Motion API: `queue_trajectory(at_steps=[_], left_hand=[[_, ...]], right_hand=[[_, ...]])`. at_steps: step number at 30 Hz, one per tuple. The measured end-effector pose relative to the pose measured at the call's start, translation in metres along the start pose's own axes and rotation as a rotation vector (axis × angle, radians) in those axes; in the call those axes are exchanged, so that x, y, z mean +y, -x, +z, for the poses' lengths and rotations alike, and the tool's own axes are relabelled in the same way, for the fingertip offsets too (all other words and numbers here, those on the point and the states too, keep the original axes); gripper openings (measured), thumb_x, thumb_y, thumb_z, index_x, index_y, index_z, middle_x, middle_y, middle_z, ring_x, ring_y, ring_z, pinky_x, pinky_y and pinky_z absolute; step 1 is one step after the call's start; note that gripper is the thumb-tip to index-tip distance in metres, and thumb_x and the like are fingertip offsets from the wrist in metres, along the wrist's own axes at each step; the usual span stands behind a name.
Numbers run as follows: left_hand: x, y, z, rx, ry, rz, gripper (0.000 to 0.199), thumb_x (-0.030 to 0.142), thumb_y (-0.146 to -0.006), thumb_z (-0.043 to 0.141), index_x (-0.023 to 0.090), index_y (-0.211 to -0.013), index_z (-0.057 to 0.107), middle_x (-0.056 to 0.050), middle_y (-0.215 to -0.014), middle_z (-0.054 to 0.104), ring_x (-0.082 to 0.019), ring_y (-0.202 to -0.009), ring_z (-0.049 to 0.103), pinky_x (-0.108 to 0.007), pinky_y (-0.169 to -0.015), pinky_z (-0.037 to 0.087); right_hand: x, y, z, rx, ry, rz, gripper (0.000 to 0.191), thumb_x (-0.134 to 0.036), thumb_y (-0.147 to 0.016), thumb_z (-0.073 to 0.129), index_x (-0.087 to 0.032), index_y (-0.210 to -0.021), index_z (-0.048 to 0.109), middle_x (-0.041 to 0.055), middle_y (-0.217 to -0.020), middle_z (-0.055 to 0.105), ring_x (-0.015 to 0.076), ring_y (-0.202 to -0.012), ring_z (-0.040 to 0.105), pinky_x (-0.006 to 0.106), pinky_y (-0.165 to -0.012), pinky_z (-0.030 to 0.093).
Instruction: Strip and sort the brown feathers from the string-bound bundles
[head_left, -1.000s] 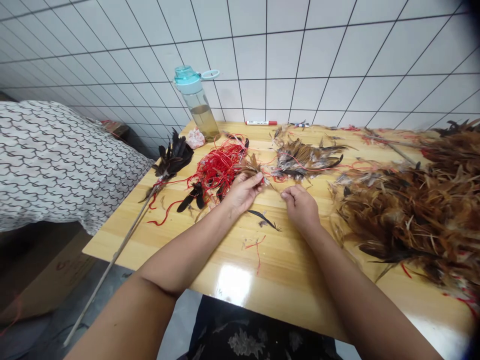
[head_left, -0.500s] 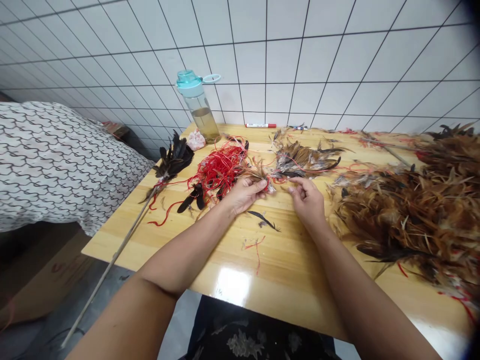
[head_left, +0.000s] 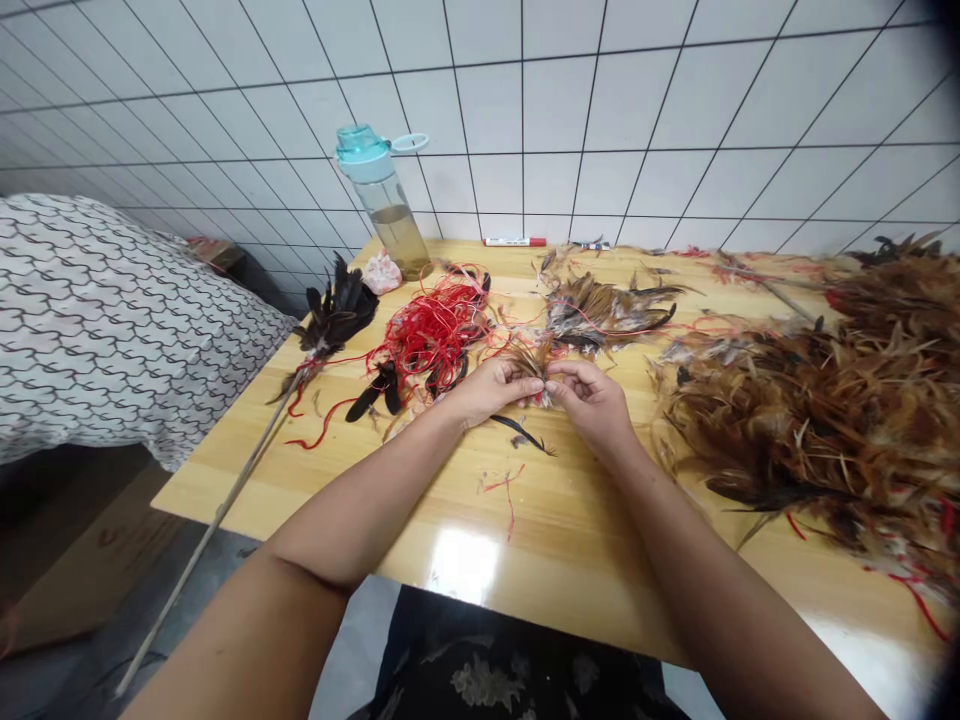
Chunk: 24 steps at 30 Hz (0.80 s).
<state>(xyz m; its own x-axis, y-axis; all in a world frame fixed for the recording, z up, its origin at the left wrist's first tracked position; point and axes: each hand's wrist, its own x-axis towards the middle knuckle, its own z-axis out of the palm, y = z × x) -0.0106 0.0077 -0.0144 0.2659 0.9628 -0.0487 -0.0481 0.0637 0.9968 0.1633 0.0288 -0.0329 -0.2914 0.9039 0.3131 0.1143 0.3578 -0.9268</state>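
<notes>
A small bundle of brown feathers (head_left: 534, 357) with white quill ends is pinched between the thumb and fingers of my left hand (head_left: 495, 390). My right hand (head_left: 592, 398) has its thumb and index finger closed at the same bundle, beside the left thumb. A bit of red string shows at the quill ends, just under the fingertips. Left of my hands lies a tangled heap of red string (head_left: 431, 335). Beyond them is a loose pile of brown feathers (head_left: 600, 305). One dark feather (head_left: 517, 432) lies on the wooden table (head_left: 420, 490) just in front of my left hand.
A large heap of brown feathers (head_left: 832, 410) covers the table's right side. At left, a stick (head_left: 240, 495) with black feathers (head_left: 339, 305) overhangs the edge. A water bottle (head_left: 394, 215) and a red-and-white marker (head_left: 514, 242) stand and lie near the tiled wall.
My right hand has moved left and closed onto the feather bundle in my left hand; before, it was apart from it. The view has shifted slightly.
</notes>
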Motion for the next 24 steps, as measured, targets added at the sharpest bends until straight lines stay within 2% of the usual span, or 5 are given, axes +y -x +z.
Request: queue_trajectory(at_steps=[7, 14, 20, 24], left_hand=[[0.000, 0.000, 0.002, 0.000, 0.010, -0.007, 0.040, 0.046, -0.068, 0.076, 0.009, -0.073, 0.061, 0.001, -0.060, 0.057, -0.005, -0.052, 0.049, -0.020, -0.053, 0.039], [-0.001, -0.001, 0.003, 0.027, 0.115, -0.028, 0.043, 0.046, -0.065, 0.078, 0.008, -0.071, 0.060, 0.000, -0.062, 0.059, -0.005, -0.053, 0.051, -0.019, -0.054, 0.041], [0.002, 0.001, 0.006, 0.041, 0.165, -0.061, 0.047, 0.053, -0.067, 0.075, 0.011, -0.075, 0.057, -0.001, -0.065, 0.062, -0.008, -0.056, 0.056, -0.020, -0.055, 0.046], [0.008, 0.003, 0.006, -0.005, 0.057, -0.077, 0.049, 0.056, -0.071, 0.070, 0.010, -0.085, 0.061, -0.006, -0.076, 0.067, -0.010, -0.066, 0.061, -0.021, -0.060, 0.049]], right_hand=[[-0.004, 0.001, -0.001, -0.035, 0.024, 0.017, 0.010, -0.031, -0.077, 0.062, -0.021, -0.079, 0.061, 0.0004, -0.072, 0.057, 0.0128, -0.062, 0.051, 0.026, -0.058, 0.043], [-0.008, -0.001, -0.002, -0.027, 0.143, -0.019, 0.009, -0.028, -0.079, 0.055, -0.020, -0.076, 0.059, 0.0015, -0.074, 0.058, 0.0147, -0.067, 0.053, 0.028, -0.065, 0.043], [-0.010, -0.001, -0.005, -0.019, 0.331, -0.087, 0.011, -0.023, -0.082, 0.047, -0.021, -0.074, 0.053, 0.0037, -0.076, 0.057, 0.0179, -0.074, 0.052, 0.031, -0.071, 0.042], [-0.013, -0.001, -0.006, -0.028, 0.443, -0.067, 0.011, -0.022, -0.083, 0.043, -0.021, -0.074, 0.051, 0.0060, -0.081, 0.056, 0.0198, -0.075, 0.052, 0.032, -0.070, 0.041]])
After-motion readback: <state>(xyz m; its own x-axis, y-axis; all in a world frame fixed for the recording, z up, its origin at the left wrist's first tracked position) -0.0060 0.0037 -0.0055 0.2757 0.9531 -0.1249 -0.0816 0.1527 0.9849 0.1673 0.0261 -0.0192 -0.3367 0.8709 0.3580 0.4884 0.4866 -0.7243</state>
